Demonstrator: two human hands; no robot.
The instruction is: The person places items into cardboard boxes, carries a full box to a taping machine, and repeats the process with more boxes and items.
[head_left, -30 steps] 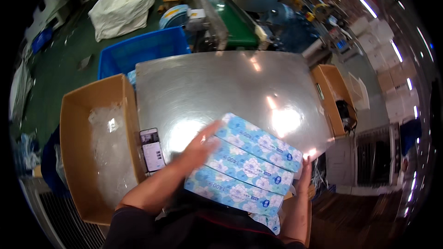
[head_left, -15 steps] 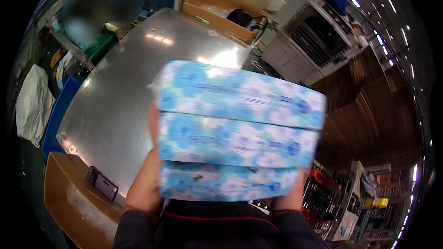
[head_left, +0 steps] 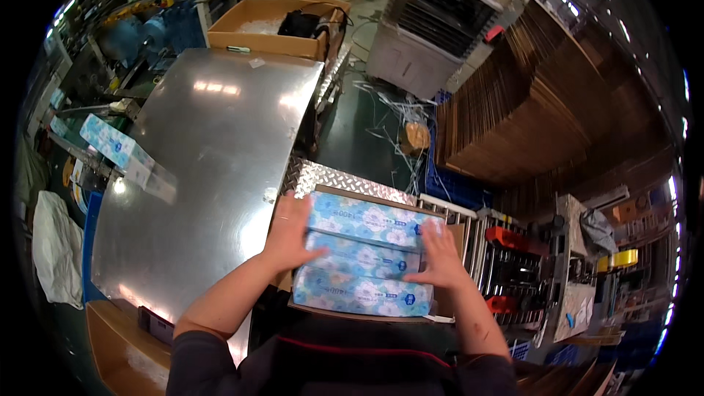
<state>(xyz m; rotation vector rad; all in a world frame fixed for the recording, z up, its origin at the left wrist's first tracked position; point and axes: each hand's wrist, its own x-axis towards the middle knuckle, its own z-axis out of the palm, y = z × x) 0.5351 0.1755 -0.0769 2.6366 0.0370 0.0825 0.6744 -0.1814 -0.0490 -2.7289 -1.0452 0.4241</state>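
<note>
Though shiny, table (head_left: 205,169) above green floor (head_left: 348,139).

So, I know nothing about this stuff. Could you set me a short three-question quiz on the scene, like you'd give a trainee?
1. How many blue flowered packs show side by side near the left hand and right hand?
2. True or false: the metal table is to the left of those packs.
3. Which hand is nearer the stacked brown cardboard: (a) left, (b) right?

Key: 1. Three. 2. True. 3. (b) right.
</note>
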